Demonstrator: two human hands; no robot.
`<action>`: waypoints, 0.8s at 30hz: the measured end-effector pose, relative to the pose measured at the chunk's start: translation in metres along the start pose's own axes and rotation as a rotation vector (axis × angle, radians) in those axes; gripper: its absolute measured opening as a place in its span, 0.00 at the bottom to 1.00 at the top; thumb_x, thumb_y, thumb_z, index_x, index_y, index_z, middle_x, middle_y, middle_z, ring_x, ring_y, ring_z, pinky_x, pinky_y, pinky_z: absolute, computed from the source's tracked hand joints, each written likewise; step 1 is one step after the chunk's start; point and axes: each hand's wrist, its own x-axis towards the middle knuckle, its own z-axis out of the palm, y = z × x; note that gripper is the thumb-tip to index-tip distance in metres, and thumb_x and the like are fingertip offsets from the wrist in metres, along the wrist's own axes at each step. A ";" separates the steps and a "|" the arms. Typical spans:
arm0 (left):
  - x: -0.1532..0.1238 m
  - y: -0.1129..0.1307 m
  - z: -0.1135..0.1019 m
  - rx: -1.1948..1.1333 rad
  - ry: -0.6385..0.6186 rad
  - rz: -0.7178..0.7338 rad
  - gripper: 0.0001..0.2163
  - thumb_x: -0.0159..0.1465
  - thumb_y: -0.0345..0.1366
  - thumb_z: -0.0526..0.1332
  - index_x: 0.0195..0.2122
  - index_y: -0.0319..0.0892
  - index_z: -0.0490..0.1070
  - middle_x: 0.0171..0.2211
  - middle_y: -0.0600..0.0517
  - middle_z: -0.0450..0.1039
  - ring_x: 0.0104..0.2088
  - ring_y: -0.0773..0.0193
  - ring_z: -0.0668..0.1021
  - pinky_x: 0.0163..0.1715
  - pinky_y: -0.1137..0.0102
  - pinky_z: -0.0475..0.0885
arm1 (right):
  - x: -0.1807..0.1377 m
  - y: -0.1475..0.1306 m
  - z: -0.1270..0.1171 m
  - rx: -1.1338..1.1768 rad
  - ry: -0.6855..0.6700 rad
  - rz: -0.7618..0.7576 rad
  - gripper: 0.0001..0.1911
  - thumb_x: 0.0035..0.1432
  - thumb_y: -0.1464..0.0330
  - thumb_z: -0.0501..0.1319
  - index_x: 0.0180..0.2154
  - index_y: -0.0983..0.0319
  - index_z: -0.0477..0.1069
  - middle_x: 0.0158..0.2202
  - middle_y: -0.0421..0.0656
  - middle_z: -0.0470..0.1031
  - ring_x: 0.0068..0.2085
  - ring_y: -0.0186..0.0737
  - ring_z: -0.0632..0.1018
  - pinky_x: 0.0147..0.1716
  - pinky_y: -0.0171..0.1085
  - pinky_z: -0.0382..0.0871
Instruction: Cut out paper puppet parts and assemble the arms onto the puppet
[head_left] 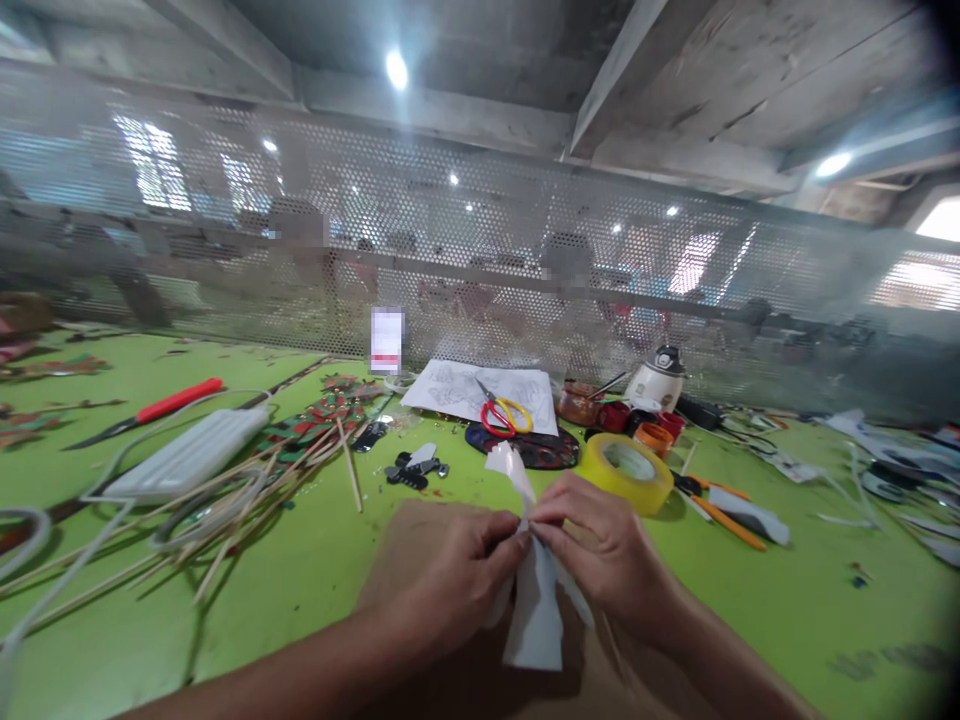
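Both hands meet low in the middle of the view over a green table [315, 580]. My left hand [442, 575] and my right hand [607, 555] pinch a thin white cut-out piece [534, 610] between thumbs and fingertips. The piece stands upright; its narrow top sticks up above the fingers and its wider part hangs below them. A brown sheet [405, 520] lies on the table under the hands.
A yellow tape roll [628, 470] sits just beyond my right hand. Red-and-yellow scissors [499, 412] lie on a drawn paper sheet [457, 385]. Bamboo sticks [247, 500], a white power strip [187, 455], a red-handled knife [150, 410], paint cups [660, 432] and orange-handled cutters [724, 515] surround them. A mesh screen [480, 250] backs the table.
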 end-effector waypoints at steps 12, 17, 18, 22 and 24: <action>0.003 -0.003 0.001 -0.009 0.039 0.004 0.21 0.58 0.55 0.56 0.23 0.40 0.64 0.22 0.56 0.58 0.24 0.68 0.62 0.25 0.72 0.57 | -0.001 -0.002 0.001 0.007 -0.010 -0.008 0.04 0.60 0.73 0.62 0.36 0.61 0.76 0.33 0.44 0.75 0.35 0.38 0.76 0.35 0.36 0.71; 0.001 -0.003 -0.002 0.141 0.030 0.040 0.17 0.63 0.47 0.52 0.23 0.41 0.62 0.22 0.56 0.58 0.25 0.67 0.63 0.25 0.72 0.57 | -0.002 -0.001 0.001 -0.106 -0.034 -0.069 0.07 0.64 0.73 0.57 0.36 0.61 0.74 0.32 0.45 0.75 0.36 0.39 0.75 0.35 0.37 0.70; 0.000 -0.001 -0.002 0.169 0.026 0.043 0.17 0.63 0.46 0.52 0.23 0.41 0.61 0.22 0.56 0.58 0.25 0.67 0.63 0.25 0.72 0.57 | -0.003 -0.001 0.000 -0.131 -0.040 -0.088 0.08 0.65 0.73 0.56 0.36 0.61 0.73 0.32 0.45 0.75 0.35 0.40 0.74 0.35 0.38 0.70; -0.003 0.005 -0.006 0.261 0.027 0.057 0.17 0.65 0.45 0.51 0.22 0.41 0.60 0.21 0.56 0.58 0.25 0.67 0.63 0.26 0.72 0.56 | -0.002 -0.001 -0.004 -0.146 -0.102 -0.117 0.08 0.66 0.74 0.55 0.40 0.61 0.72 0.35 0.45 0.75 0.37 0.41 0.74 0.37 0.39 0.71; -0.003 0.004 -0.007 0.294 0.032 0.075 0.17 0.66 0.44 0.51 0.23 0.41 0.61 0.21 0.56 0.59 0.25 0.67 0.63 0.26 0.72 0.56 | -0.002 -0.002 -0.006 -0.145 -0.135 -0.121 0.07 0.65 0.74 0.56 0.42 0.61 0.72 0.36 0.46 0.75 0.39 0.41 0.74 0.38 0.40 0.71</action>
